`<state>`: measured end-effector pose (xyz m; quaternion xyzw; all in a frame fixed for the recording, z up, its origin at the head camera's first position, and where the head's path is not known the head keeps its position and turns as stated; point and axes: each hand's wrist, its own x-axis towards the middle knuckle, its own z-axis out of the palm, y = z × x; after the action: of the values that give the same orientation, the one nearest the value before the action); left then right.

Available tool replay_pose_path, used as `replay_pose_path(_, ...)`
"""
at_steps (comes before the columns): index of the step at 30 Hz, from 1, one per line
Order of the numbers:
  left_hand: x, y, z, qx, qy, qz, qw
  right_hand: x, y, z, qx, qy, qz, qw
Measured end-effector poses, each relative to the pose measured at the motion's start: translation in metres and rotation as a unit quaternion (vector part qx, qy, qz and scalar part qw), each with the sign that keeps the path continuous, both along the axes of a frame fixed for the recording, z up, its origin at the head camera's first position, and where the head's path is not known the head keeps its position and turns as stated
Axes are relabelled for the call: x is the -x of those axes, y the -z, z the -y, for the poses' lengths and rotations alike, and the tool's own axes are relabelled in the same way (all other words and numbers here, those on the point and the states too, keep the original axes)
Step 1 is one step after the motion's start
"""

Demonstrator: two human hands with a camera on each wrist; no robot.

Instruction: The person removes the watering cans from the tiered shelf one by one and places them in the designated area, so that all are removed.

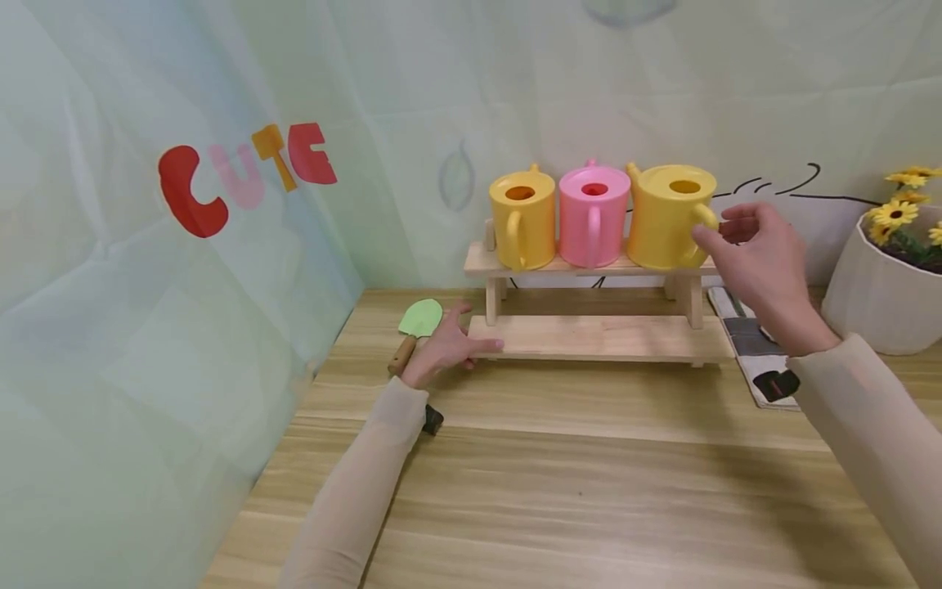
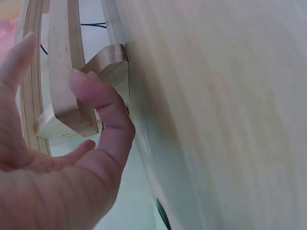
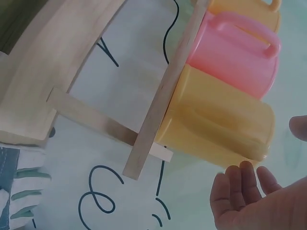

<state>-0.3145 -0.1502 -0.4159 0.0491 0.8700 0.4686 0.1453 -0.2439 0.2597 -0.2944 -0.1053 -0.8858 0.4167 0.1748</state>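
A wooden two-tier rack [image 1: 599, 337] stands against the back cloth. On its upper shelf are a yellow watering can [image 1: 540, 225] at the left, a pink watering can [image 1: 614, 221] in the middle and another yellow watering can [image 1: 655, 221] at the right. My right hand [image 1: 769, 258] is at the right can's handle, thumb and fingers spread apart; in the right wrist view its fingertips lie close to the yellow can [image 3: 211, 120], contact unclear. My left hand [image 1: 445, 348] is at the lower shelf's left end, its thumb over the front edge; the left wrist view shows bent fingers beside the shelf end [image 2: 64, 96].
Left of the rack lies a green trowel [image 1: 421, 317] with a wooden handle. A folded patterned cloth [image 1: 754, 348] is under my right forearm. At the far right stands a white pot [image 1: 876, 294] with yellow flowers [image 1: 894, 214]. Hanging cloth [image 1: 147, 368] borders the table's left side.
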Motion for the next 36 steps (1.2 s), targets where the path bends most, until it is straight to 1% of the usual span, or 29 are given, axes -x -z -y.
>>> replay_pose_path(6, 0.0, 0.001, 0.0, -0.017, 0.004, 0.0, 0.9999, 0.01, -0.003, 0.002, 0.002, 0.004, 0.003, 1.0)
replay_pose_path(13, -0.001, 0.003, 0.0, -0.03, 0.013, -0.004, 0.9995, 0.02, -0.002, 0.003, 0.018, 0.003, 0.006, 0.9998)
replay_pose_path(18, -0.001, 0.003, -0.001, -0.038, 0.019, -0.006, 0.9991, 0.025, -0.002, 0.004, 0.034, 0.008, 0.009, 0.9994)
replay_pose_path(20, 0.0, 0.003, -0.001, -0.035, 0.02, -0.008, 0.9992, 0.026, -0.003, 0.005, 0.041, 0.007, 0.013, 0.9991)
replay_pose_path(28, 0.001, 0.002, -0.002, -0.009, 0.022, -0.009, 0.9997, 0.031, -0.003, 0.005, 0.069, -0.013, 0.027, 0.9972)
replay_pose_path(36, -0.001, 0.001, -0.002, -0.015, 0.022, 0.003, 0.9996, 0.038, -0.001, 0.003, 0.123, -0.057, 0.041, 0.9899)
